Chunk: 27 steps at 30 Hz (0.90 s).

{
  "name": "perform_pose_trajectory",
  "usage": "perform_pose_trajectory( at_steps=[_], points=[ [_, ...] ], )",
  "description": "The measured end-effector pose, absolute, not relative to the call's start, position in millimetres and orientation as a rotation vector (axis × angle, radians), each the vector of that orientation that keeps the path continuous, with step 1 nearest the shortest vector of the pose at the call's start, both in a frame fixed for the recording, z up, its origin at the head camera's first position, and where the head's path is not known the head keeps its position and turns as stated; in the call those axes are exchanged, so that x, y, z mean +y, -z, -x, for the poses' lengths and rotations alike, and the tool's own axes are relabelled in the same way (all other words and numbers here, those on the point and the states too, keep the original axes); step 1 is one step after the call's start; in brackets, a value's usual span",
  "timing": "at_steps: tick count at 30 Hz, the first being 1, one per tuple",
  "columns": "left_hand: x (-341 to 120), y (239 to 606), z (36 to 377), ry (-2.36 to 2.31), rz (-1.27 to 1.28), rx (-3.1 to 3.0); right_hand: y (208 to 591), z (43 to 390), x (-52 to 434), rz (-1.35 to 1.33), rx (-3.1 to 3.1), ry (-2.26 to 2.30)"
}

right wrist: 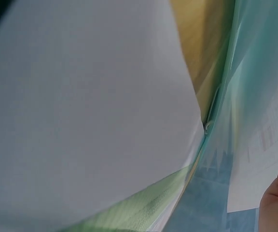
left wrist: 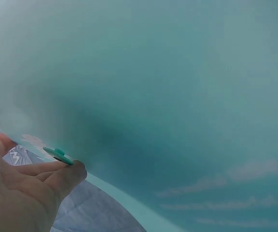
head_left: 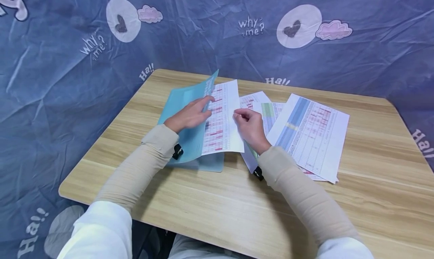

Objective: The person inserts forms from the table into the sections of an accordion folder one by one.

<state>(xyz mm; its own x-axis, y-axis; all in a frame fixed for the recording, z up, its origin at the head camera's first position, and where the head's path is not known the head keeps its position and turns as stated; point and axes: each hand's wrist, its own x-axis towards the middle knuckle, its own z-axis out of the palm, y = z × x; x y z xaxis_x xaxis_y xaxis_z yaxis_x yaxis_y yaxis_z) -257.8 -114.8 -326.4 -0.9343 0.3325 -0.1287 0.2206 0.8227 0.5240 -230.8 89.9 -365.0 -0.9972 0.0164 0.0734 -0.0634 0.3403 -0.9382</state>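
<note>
A teal plastic snap-button folder (head_left: 181, 97) lies with its upper sheet lifted. A printed sheet of paper (head_left: 220, 115) with red-marked rows stands partly inside it. My right hand (head_left: 251, 129) pinches this sheet's right edge between thumb and fingers; in the right wrist view that hand (right wrist: 276, 200) shows only in the lower right corner. My left hand (head_left: 191, 114) rests across the lifted teal sheet, fingers extended past its edge over the paper. In the left wrist view, its fingertips touch the edge beside a green snap button (left wrist: 58, 155).
Several printed sheets (head_left: 313, 138) lie overlapping to the right of my right hand, one with a blue column on top. A sheet with a green column (head_left: 268, 114) pokes out beneath. The wooden table (head_left: 203, 198) meets a blue patterned cloth (head_left: 203, 32) behind.
</note>
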Motion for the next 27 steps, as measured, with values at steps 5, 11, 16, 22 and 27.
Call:
perform_pose_trajectory(
  at_steps=[5,11,16,22,27],
  points=[
    [-114,327,259,-0.765,-0.409,2.779,367,231,87,-0.053,-2.530,-1.759],
    [-115,327,259,-0.764,-0.398,2.776,366,229,84,-0.088,-2.542,-1.788],
    [-114,326,259,-0.756,-0.395,2.774,366,229,82,-0.133,-2.581,-1.775],
    [-115,325,258,-0.767,-0.396,2.767,366,228,79,-0.161,-2.617,-1.805],
    [-115,325,259,-0.750,-0.385,2.764,366,227,76,-0.224,-2.690,-1.801]
  ],
)
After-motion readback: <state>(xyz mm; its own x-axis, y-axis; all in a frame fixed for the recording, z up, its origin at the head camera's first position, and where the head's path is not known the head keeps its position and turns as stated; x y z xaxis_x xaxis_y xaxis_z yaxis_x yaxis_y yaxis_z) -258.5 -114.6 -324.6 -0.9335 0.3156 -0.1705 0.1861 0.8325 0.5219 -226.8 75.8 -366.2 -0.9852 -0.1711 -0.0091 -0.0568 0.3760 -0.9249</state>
